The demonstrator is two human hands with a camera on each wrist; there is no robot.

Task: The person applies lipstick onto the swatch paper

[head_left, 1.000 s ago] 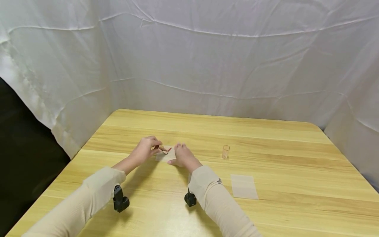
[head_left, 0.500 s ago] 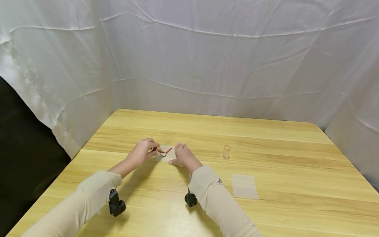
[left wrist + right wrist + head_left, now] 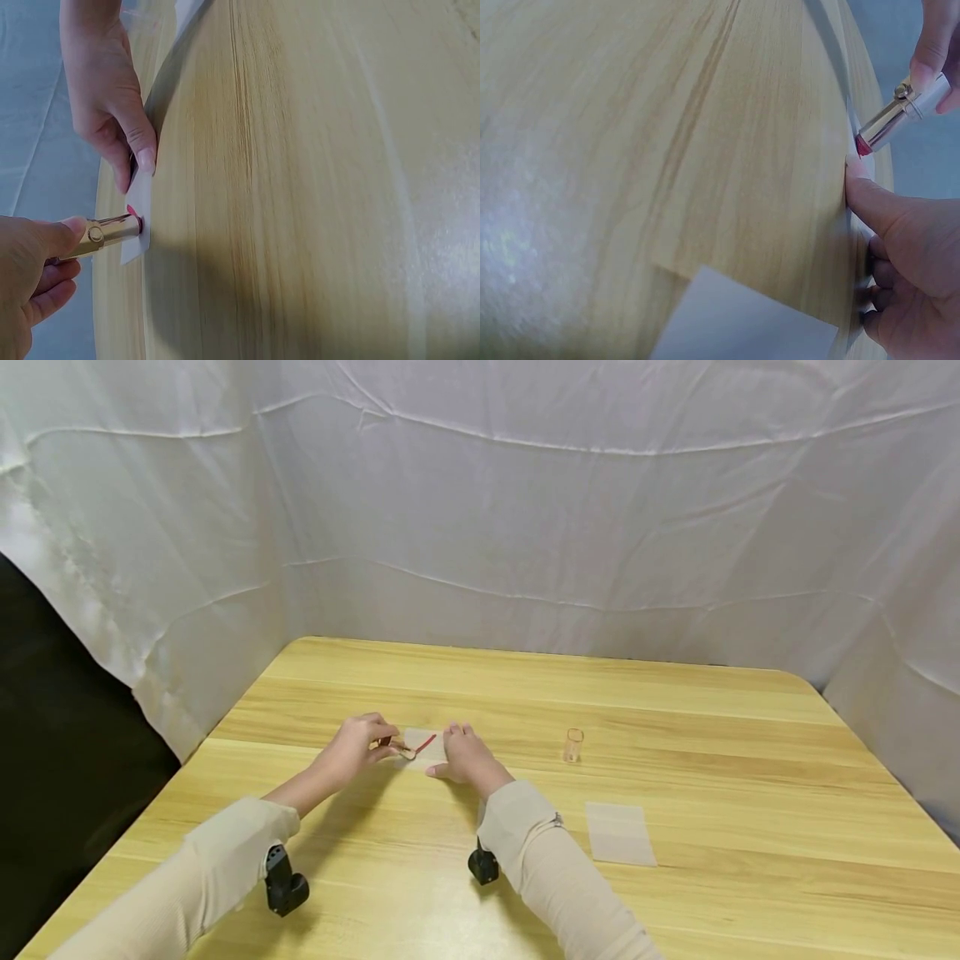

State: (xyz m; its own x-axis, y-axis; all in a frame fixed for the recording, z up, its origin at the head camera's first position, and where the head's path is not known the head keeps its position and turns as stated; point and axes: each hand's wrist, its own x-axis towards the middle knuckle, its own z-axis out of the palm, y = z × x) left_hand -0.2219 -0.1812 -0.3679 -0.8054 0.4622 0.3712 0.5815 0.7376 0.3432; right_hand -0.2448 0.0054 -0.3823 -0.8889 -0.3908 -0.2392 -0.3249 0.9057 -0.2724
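A gold lipstick (image 3: 112,231) with a red tip is pinched between the thumb and fingers of my left hand (image 3: 354,749). Its tip touches a small white sheet of paper (image 3: 426,760), at the lower end of a red streak (image 3: 427,742). On the sheet's right part lies my right hand (image 3: 467,755), thumb held out and fingertips pressing down. In the right wrist view the lipstick (image 3: 892,120) slants down to the paper close to my right thumb. My right palm covers part of the sheet.
A second white sheet (image 3: 620,833) lies nearer on the right. Beyond it stands a small clear cylinder (image 3: 573,746) with a pinkish rim. The wooden table (image 3: 720,752) reaches back to a white curtain (image 3: 525,510). Black wrist cameras hang beneath both sleeves.
My left hand has moved left and slightly toward me with the lipstick, and the red streak shows longer. My right hand has stayed on the paper.
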